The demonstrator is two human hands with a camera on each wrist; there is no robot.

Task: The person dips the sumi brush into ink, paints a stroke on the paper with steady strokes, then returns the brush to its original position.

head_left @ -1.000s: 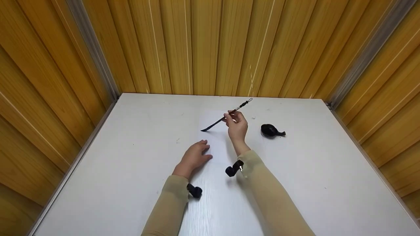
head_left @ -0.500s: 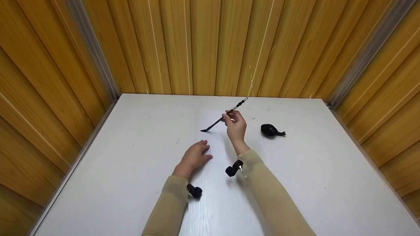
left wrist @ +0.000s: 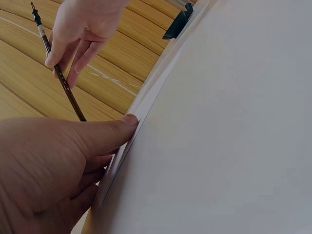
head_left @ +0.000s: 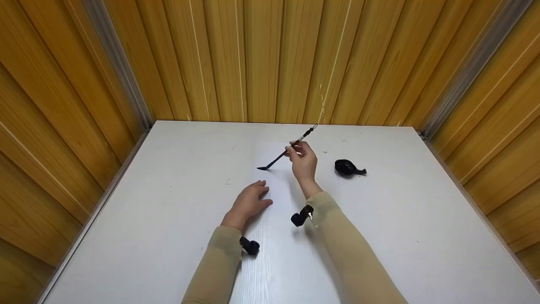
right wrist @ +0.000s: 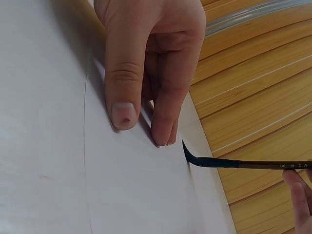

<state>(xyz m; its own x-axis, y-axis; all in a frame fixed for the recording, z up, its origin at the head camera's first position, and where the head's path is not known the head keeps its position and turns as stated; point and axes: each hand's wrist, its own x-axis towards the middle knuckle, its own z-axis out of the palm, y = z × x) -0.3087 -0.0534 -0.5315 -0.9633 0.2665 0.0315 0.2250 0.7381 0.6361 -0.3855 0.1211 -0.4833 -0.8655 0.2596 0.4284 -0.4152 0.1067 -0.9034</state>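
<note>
My right hand (head_left: 304,164) pinches a slender, dark writing brush (head_left: 278,158) at its shaft. The brush slants down to the left, its looped end up and its black bristle tip over a white sheet of paper (head_left: 279,192). In the right wrist view the bristles (right wrist: 195,160) bend sideways at the paper surface. My left hand (head_left: 249,202) rests at the near left part of the sheet, fingers spread and relaxed; in the left wrist view its thumb (left wrist: 109,134) lies on the paper's edge.
To the right of my right hand lies a glossy black rounded thing with a narrow neck (head_left: 346,168). The white table (head_left: 177,219) is bounded by wood-look panels (head_left: 261,63) behind and at both sides. A small black camera sits on each sleeve.
The looped end of the brush has shifted a little left, so the shaft stands steeper. My right hand has edged slightly left; my left hand stays put.
</note>
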